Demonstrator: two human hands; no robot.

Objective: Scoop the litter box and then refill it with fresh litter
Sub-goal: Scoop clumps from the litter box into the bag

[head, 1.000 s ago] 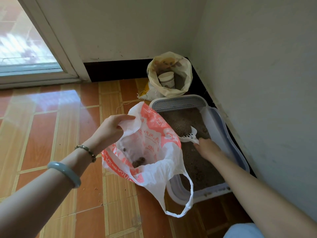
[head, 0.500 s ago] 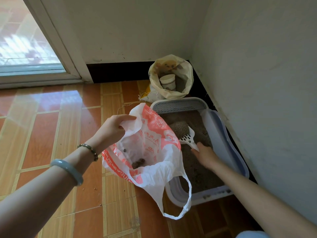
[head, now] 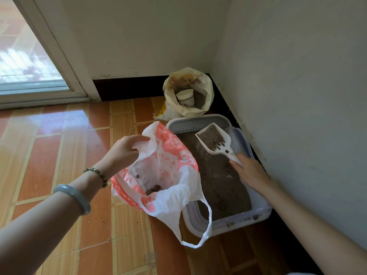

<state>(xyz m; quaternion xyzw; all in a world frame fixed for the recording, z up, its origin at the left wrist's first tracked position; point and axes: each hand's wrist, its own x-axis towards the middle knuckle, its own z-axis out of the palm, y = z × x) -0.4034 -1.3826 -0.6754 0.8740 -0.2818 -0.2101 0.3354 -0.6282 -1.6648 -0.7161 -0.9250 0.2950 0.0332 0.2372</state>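
The litter box (head: 256, 214), a pale rectangular plastic tray with a grey slotted grille at its far end, was set on the floor against the wall at 3 o'clock in the view, in the corner of the room. It was filled with brown granular litter (head: 218, 181), and a few crumbs were scattered on its near rim. A white slotted plastic scoop (head: 215, 140) was held above the far end of the tray, at 1 o'clock from the centre, loaded with fine brown grains. Its handle was gripped by the right hand (head: 251, 172), whose fingers were closed around the handle end; the exact wrap of the fingers could not be told because of blur. A thin white plastic carrier bag with orange-red print (head: 170, 175) was held open just left of the tray, overlapping its left wall, with dark clumps seen at the bottom of it. Its upper edge was pinched shut between thumb and fingers of the left hand (head: 124, 150), at 10 o'clock from the bag. A pale green bangle (head: 72, 197) and a beaded bracelet (head: 97, 175) were worn on the left wrist. Beyond the tray, at 12 o'clock, an open yellowish sack (head: 188, 92) was stood in the corner, with a white paper cup (head: 185, 98) lodged inside it. Small specks were scattered on the glossy orange tiled floor (head: 59, 145).
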